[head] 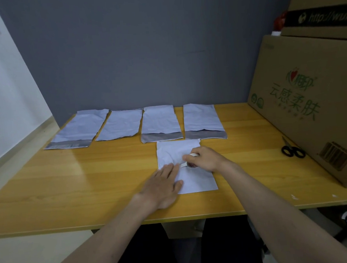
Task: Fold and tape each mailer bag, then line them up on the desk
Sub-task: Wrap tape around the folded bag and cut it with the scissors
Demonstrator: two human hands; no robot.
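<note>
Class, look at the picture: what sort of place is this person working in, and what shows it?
Probably a small home or office packing corner: a wooden desk, stacked cardboard boxes and scissors.

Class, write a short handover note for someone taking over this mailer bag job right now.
Left hand: flat, pressing the near bag on the desk.
Right hand: grips the tape roll on that bag, strip started.
Done: four bags lie in a row at the back.
Left: finish taping this bag and add it to the row. Scissors lie right, by the box.
</note>
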